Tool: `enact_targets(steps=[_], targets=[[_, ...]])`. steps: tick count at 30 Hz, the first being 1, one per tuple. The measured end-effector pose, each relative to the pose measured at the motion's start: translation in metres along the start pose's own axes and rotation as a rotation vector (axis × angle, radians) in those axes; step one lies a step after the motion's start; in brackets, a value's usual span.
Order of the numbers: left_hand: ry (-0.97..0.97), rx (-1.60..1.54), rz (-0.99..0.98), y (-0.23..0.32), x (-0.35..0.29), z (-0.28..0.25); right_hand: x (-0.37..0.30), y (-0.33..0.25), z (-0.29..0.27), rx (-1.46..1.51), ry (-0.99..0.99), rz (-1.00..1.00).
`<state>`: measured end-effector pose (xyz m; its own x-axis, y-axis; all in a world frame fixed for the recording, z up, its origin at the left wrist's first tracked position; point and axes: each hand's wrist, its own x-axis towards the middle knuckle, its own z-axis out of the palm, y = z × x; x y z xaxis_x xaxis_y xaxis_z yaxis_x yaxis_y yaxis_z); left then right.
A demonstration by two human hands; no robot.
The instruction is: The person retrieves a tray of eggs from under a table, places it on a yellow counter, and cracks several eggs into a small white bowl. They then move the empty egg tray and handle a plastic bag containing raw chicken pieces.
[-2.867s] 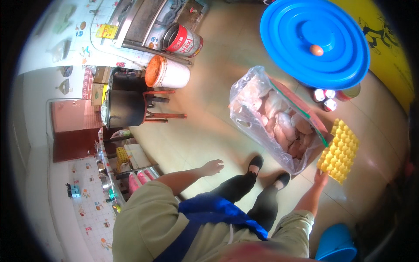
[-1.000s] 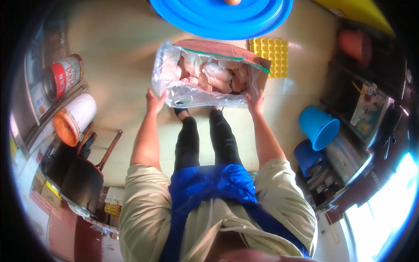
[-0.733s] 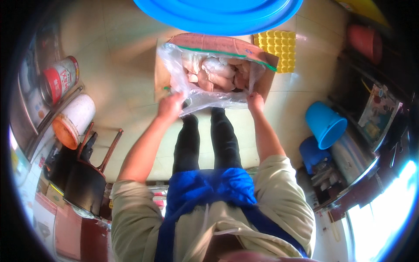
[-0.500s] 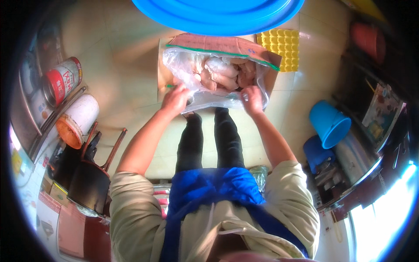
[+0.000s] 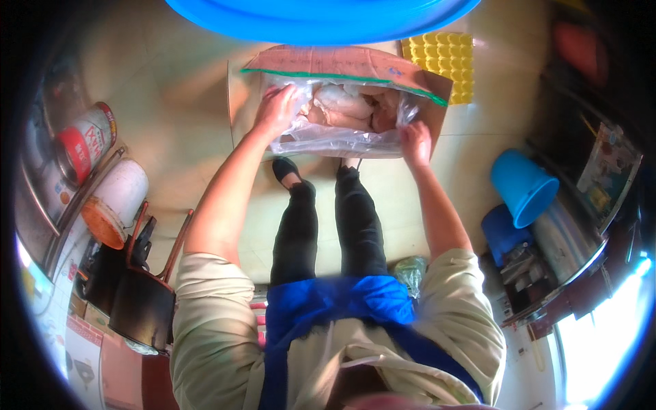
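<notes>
An open cardboard box (image 5: 342, 61) stands on the floor in front of my feet, its flaps spread outward. A clear plastic bag (image 5: 328, 140) lines it, and inside lie several pale pink pieces of raw meat (image 5: 342, 109) that look like poultry. At the box's left side, my left hand (image 5: 279, 109) is closed on the bag's edge. My right hand (image 5: 415, 142) is closed at the near right corner, with gathered plastic beside its fingers; what exactly it pinches is partly hidden.
A large blue basin (image 5: 328, 24) is beyond the box, with a yellow egg tray (image 5: 444, 65) beside it. Blue buckets (image 5: 525, 188) stand at the right. On the left are a red-and-white can (image 5: 87, 142), a white bucket (image 5: 123, 195) and a dark pot (image 5: 141, 301).
My left hand has moved forward along the box's left side. My right hand has shifted outward to the right. The bag's mouth and the side flaps sit differently.
</notes>
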<state>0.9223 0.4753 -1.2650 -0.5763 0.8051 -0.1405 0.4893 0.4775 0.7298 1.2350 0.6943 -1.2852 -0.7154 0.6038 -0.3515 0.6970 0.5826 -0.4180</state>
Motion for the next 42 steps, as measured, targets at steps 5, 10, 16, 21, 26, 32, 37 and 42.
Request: enact_targets(steps=[5,10,16,21,26,32,37,42], targets=[[0.121,-0.461,-0.640,0.014,0.006,0.006,0.045,0.003,0.009,0.339,0.431,0.086],[0.133,0.231,-0.363,0.008,-0.030,-0.052,0.104,0.003,0.037,0.705,0.542,0.158],[-0.149,0.487,-0.528,-0.006,-0.046,-0.091,0.090,-0.006,0.031,1.183,0.790,0.438],[-0.024,0.578,-0.607,-0.020,-0.053,-0.101,0.090,-0.029,0.019,1.562,0.775,0.578],[-0.745,0.388,-0.807,-0.019,-0.063,-0.091,0.069,-0.065,0.023,1.598,0.551,0.661],[-0.589,0.180,-0.775,0.029,-0.060,-0.097,0.020,-0.095,-0.043,1.575,0.213,0.574],[-0.448,-0.730,-0.633,0.096,-0.058,-0.098,0.020,-0.146,-0.079,1.436,0.185,0.596],[-0.434,-0.698,-0.677,0.113,-0.088,-0.128,0.013,-0.175,-0.134,1.404,0.249,0.658]])
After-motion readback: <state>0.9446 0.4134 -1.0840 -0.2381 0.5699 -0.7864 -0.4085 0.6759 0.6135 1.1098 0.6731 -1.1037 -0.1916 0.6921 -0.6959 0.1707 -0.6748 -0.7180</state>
